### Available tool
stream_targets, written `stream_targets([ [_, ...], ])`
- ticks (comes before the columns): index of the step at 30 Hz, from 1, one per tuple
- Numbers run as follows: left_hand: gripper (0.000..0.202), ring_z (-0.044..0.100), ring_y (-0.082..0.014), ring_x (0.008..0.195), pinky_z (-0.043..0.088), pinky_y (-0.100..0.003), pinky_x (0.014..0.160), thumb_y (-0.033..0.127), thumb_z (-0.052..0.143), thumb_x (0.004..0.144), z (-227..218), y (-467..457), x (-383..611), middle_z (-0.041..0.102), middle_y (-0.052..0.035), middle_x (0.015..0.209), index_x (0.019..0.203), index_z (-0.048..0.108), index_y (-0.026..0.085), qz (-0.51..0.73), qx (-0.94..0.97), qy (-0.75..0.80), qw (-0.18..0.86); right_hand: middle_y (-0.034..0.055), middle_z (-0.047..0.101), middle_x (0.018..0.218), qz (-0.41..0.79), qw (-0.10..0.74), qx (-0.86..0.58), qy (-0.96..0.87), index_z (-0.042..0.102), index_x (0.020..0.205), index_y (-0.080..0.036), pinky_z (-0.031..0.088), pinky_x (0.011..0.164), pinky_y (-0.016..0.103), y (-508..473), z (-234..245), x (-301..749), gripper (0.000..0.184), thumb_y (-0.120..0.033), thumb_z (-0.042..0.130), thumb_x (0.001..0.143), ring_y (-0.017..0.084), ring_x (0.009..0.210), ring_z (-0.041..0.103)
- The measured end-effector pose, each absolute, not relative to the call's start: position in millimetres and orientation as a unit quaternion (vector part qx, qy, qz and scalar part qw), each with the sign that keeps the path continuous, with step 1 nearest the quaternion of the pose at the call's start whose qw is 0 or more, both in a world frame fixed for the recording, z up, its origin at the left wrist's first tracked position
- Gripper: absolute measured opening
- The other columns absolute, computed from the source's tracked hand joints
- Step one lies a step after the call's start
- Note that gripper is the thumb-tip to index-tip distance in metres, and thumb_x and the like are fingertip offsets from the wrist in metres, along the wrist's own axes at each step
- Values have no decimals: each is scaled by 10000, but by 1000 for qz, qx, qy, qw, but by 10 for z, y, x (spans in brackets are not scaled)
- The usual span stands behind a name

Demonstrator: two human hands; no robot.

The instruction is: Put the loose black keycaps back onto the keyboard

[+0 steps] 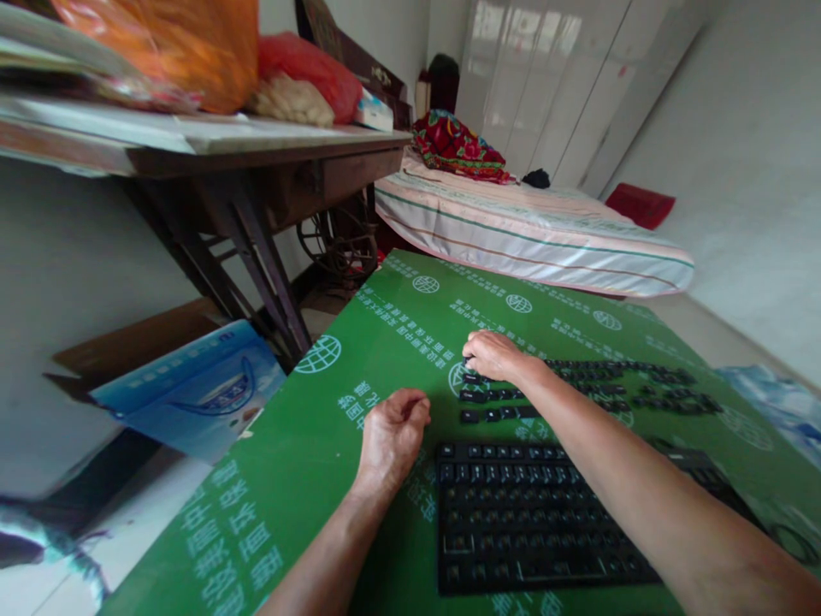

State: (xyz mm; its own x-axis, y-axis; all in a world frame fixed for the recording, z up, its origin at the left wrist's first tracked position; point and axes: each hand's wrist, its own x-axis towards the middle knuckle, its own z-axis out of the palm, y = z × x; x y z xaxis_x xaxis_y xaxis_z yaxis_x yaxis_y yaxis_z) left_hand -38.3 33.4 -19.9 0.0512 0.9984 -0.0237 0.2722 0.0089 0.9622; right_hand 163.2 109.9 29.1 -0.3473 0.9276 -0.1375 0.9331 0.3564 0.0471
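Note:
My right hand (493, 354) reaches over the left end of several rows of loose black keycaps (506, 413), its fingertips pinched down at a keycap in the top row. Whether that keycap is lifted or lying on the board cannot be made out. Left of the rows, my left hand (396, 428) hovers near the green board with its fingers curled closed; what they hold, if anything, is hidden. Nearer to me lies a black keyboard (513, 513), with keycaps on its top two rows and bare switches below. My right forearm covers part of it.
The green printed board (308, 479) is the work surface. A keyboard cable (795, 541) curls at the right. At the left stands a sewing-machine table (269, 145) with bags on it, a blue box (192, 385) beneath. A bed (526, 227) stands behind.

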Motion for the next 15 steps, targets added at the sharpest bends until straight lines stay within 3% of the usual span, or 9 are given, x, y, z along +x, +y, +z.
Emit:
stream_targets([
  [9, 242, 630, -175, 603, 438, -227, 468, 368, 587, 712, -123, 319, -354, 656, -26, 631, 809, 659, 159, 429, 555, 538, 468, 96, 646, 934, -4, -1, 536, 844, 680, 821, -144, 428, 772, 277, 1111, 428, 1620, 146, -216, 554, 827, 196, 894, 582],
  [15, 220, 582, -123, 581, 428, -199, 474, 359, 654, 706, 107, 239, -357, 656, -23, 675, 780, 662, 152, 446, 528, 434, 578, 71, 623, 894, -17, -143, 442, 886, 627, 767, -154, 425, 815, 298, 629, 647, 1453, 114, -169, 537, 836, 178, 880, 549],
])
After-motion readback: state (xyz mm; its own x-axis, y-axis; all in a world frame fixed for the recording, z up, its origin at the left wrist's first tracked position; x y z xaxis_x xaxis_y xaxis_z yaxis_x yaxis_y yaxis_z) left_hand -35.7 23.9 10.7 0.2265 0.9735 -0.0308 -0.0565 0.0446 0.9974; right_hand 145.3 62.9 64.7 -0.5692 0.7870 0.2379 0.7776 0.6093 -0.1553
